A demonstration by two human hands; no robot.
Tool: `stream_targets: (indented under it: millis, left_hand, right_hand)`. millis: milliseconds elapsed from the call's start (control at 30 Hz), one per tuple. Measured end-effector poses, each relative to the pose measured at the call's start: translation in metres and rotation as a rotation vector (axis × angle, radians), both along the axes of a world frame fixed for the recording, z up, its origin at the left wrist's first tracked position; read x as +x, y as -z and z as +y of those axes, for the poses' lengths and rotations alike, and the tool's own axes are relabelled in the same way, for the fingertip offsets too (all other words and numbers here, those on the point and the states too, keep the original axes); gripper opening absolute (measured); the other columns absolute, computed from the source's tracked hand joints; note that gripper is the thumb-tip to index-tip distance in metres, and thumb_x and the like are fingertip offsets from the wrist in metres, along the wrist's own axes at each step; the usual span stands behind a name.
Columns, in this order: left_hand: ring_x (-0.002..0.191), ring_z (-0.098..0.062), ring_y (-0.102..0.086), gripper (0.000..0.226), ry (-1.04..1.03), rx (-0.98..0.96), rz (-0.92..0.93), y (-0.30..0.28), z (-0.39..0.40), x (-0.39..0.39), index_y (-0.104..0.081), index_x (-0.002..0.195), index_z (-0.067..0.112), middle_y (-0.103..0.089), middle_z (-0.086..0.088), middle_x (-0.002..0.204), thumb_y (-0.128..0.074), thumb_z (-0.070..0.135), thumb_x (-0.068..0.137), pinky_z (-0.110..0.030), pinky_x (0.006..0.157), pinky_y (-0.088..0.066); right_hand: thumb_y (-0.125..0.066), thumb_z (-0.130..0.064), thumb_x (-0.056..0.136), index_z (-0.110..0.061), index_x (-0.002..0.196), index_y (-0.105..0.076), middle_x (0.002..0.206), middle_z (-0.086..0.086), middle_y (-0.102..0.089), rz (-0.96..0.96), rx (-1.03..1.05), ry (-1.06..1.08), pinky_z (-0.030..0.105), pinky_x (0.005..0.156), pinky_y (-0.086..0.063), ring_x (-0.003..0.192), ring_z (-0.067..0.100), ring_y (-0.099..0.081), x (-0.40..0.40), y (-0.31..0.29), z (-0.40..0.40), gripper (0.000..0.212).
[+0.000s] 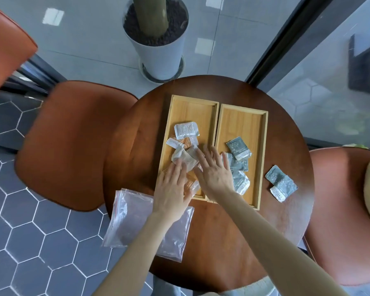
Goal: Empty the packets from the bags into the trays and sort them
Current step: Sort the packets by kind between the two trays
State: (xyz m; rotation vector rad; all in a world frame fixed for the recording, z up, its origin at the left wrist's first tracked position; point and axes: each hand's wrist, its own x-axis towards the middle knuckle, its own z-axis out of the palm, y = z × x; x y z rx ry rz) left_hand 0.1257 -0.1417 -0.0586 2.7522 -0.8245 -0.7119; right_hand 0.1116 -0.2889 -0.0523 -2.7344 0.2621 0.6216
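Observation:
Two wooden trays lie side by side on the round table. The left tray (186, 107) holds several white and orange packets (185, 130). The right tray (241, 116) holds several grey-green packets (238, 147). Two more grey-green packets (281, 184) lie on the table to the right of the trays. My left hand (172, 189) rests flat, fingers spread, on the packets in the left tray. My right hand (214, 171) lies flat across the trays' shared edge, its fingertips on a pale packet (185, 159). Empty clear zip bags (128, 218) lie at the table's near left, under my left forearm.
The round dark wooden table (222, 231) has orange chairs at the left (73, 142) and right (340, 210). A white planter (158, 39) stands on the floor beyond the table. A glass wall runs along the right.

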Motion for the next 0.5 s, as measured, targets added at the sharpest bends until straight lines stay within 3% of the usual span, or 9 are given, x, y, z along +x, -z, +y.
stream_targets:
  millis: [100,167,200,300,333,433,500]
  left_hand:
    - [0.146,-0.022,0.001,0.074,-0.074,-0.014,0.000,-0.002,0.000,0.005,-0.002,0.147,0.012,0.003,-0.010,0.158,-0.039,0.046,0.093,-0.031,0.117,-0.007]
    - [0.146,-0.023,0.002,0.074,-0.096,-0.014,0.002,-0.002,0.000,0.006,-0.003,0.147,0.010,0.005,-0.011,0.158,-0.040,0.044,0.093,-0.030,0.116,-0.004]
    - [0.146,-0.023,0.003,0.074,-0.102,-0.017,0.006,-0.003,-0.001,0.006,-0.003,0.147,0.009,0.005,-0.011,0.158,-0.041,0.044,0.093,-0.031,0.116,-0.003]
    - [0.146,-0.023,0.002,0.074,-0.109,-0.038,0.024,-0.004,-0.002,0.007,-0.006,0.146,0.007,0.004,-0.012,0.158,-0.045,0.040,0.092,-0.029,0.114,-0.001]
    - [0.146,-0.023,0.000,0.075,-0.113,-0.045,0.026,-0.004,-0.003,0.009,-0.007,0.146,0.007,0.002,-0.012,0.158,-0.047,0.038,0.092,-0.029,0.115,-0.002]
    - [0.146,-0.023,-0.008,0.077,-0.127,-0.053,0.028,-0.005,-0.007,0.016,-0.012,0.146,0.008,-0.006,-0.011,0.158,-0.053,0.038,0.089,-0.031,0.117,-0.013]
    - [0.145,-0.024,-0.009,0.079,-0.115,-0.044,0.020,-0.005,-0.010,0.020,-0.012,0.146,0.010,-0.007,-0.012,0.157,-0.054,0.041,0.088,-0.033,0.117,-0.017]
  right_hand:
    - [-0.025,-0.032,0.091,-0.014,0.137,-0.044,0.140,0.010,-0.051,-0.150,-0.031,-0.046,0.048,0.111,-0.027,0.135,0.029,-0.039,-0.002,-0.003,-0.002,0.053]
    - [-0.031,-0.029,0.090,-0.012,0.128,-0.055,0.131,0.008,-0.060,-0.150,-0.072,-0.143,0.049,0.104,-0.038,0.126,0.028,-0.051,-0.005,-0.002,-0.003,0.049]
    - [-0.027,-0.033,0.090,-0.013,0.132,-0.051,0.137,0.007,-0.054,-0.102,-0.092,-0.179,0.049,0.107,-0.035,0.130,0.026,-0.047,-0.005,-0.001,-0.004,0.053]
    - [-0.006,-0.041,0.089,-0.016,0.148,-0.019,0.157,0.004,-0.017,-0.021,-0.087,-0.152,0.043,0.116,-0.003,0.145,0.023,-0.014,0.003,0.003,-0.013,0.065]
    - [-0.008,-0.040,0.091,-0.015,0.148,-0.018,0.157,0.004,-0.017,-0.033,-0.075,-0.121,0.042,0.116,0.000,0.146,0.024,-0.012,0.008,0.005,-0.016,0.063]
    - [-0.032,-0.031,0.096,-0.012,0.143,-0.034,0.150,0.009,-0.036,-0.136,-0.055,-0.066,0.046,0.116,-0.014,0.143,0.027,-0.023,0.022,0.004,-0.021,0.050]
    - [-0.033,-0.029,0.098,-0.016,0.145,-0.028,0.154,0.006,-0.029,-0.113,-0.059,-0.097,0.045,0.117,-0.009,0.145,0.025,-0.016,0.027,0.003,-0.023,0.048]
